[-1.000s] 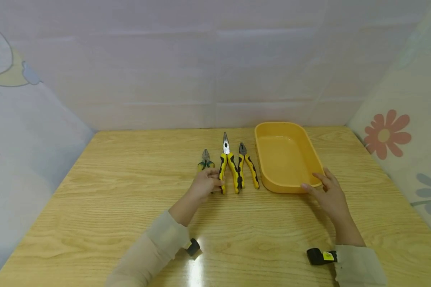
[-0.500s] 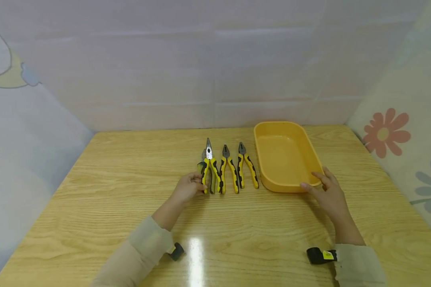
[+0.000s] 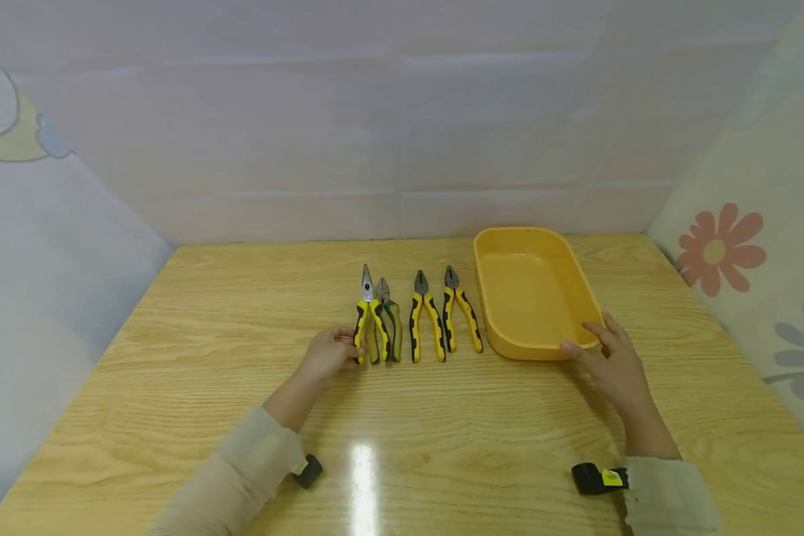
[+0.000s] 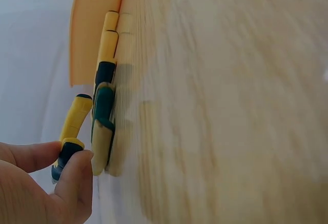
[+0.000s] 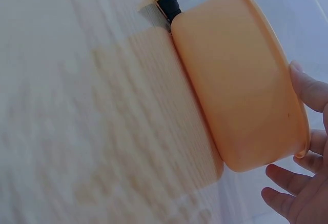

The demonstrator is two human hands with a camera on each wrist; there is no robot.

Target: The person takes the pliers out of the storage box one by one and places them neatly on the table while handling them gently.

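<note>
My left hand (image 3: 324, 356) pinches one handle of the yellow-and-black long-nose pliers (image 3: 367, 316) between thumb and fingers. In the left wrist view, these pliers (image 4: 74, 116) hang a little off the table. Just behind them lie the green-handled pliers (image 3: 394, 324), partly covered in the head view. Two yellow-and-black combination pliers (image 3: 420, 286) (image 3: 451, 279) lie side by side further right. At the near right corner of the yellow plastic tray (image 3: 525, 353), my right hand (image 3: 619, 368) holds the rim, thumb on the front edge and a finger over the side.
The wooden table (image 3: 442, 439) runs back to a pale cloth-covered wall (image 3: 402, 149). Printed cloth stands at both sides, with a red flower (image 3: 715, 251) on the right one. Both wrists carry a small black camera.
My left hand has carried the long-nose pliers leftward, from over the combination pliers, across the green-handled pliers, to their left side. The right hand and tray have stayed put.
</note>
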